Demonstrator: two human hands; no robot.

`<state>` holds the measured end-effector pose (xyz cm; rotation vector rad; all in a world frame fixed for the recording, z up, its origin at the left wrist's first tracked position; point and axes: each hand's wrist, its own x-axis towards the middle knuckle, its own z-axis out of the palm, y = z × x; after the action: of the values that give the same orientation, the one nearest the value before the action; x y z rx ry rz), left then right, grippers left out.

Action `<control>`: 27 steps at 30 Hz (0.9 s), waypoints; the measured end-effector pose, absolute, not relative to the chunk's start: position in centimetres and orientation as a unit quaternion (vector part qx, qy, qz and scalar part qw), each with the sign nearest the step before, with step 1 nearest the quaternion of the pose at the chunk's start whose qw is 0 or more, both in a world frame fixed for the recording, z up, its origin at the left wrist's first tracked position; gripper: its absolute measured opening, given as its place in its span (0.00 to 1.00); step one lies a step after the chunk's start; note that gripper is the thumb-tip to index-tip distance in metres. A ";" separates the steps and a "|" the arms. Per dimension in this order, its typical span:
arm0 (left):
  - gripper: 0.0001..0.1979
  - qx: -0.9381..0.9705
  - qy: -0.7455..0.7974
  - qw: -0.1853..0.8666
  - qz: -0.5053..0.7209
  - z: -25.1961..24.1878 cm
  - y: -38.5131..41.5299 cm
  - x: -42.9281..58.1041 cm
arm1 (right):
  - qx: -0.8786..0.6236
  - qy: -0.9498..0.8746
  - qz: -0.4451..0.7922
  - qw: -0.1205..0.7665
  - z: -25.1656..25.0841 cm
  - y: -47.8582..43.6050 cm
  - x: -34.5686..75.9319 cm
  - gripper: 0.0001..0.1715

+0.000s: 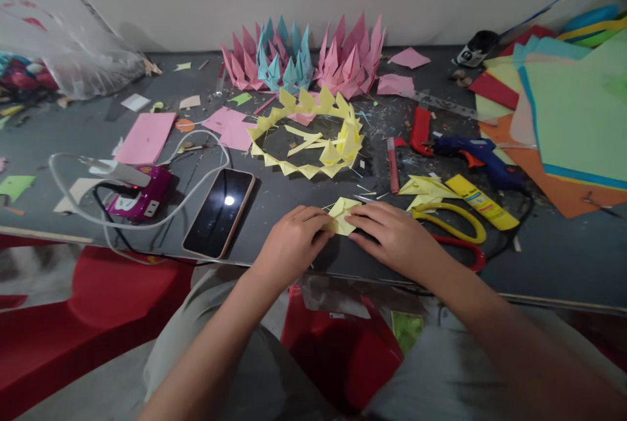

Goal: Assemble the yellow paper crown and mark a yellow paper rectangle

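A small folded yellow paper piece [341, 215] lies at the near edge of the dark table [294, 205]. My left hand [292, 243] pinches its left side with curled fingers. My right hand [392, 238] presses on its right side, fingers closed over the fold. Just beyond it sits a ring of joined yellow folded pieces [308, 140]. Two more yellow folded pieces [425, 189] rest to the right of my right hand.
Pink and blue paper crowns [304, 59] stand at the back. A phone [219, 212] and a purple device with white cable [140, 194] lie left. Yellow-handled scissors [453, 225], a glue tube [481, 202], a blue glue gun [477, 153] and stacked coloured sheets [568, 101] lie right.
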<state>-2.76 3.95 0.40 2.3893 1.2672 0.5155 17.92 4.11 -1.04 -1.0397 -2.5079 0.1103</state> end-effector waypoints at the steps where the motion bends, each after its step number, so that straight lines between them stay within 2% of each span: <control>1: 0.06 0.850 0.452 0.200 0.183 0.4 4.0 -2.8 | -0.371 -0.904 0.039 0.209 -1.0 4.2 17.9 0.13; 7: 0.09 0.856 0.449 0.195 0.165 0.5 4.4 -3.0 | -0.349 -0.910 0.031 0.224 -0.9 4.5 18.2 0.12; 14: 0.08 0.865 0.439 0.180 0.163 0.4 4.5 -3.0 | -0.342 -0.916 0.036 0.208 -0.7 4.3 18.1 0.17; 27: 0.11 0.863 0.437 0.188 0.170 0.3 4.8 -3.5 | -0.387 -0.895 0.023 0.220 -0.9 3.9 17.2 0.11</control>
<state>-3.50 4.80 0.28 2.4271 1.2293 0.4786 17.19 3.94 -0.87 -1.0691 -2.4754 0.0638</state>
